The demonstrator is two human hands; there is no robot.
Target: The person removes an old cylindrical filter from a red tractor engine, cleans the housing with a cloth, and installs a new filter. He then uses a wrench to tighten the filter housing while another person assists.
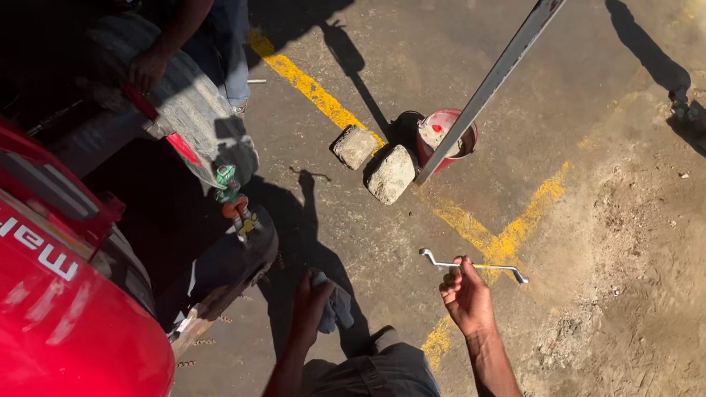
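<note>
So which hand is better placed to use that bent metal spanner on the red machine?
Probably the right hand: it already grips the spanner. The left hand holds a grey rag, though it is nearer the red machine.

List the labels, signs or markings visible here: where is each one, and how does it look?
White lettering: on the red vehicle body at the left, running diagonally.
Yellow painted lines: on the ground, worn, passing under the wrench in the right hand.
Red bucket: beside two stones, with a pale patch bearing a red spot inside.
Left hand: holds a grey cloth, unlabelled.
</note>
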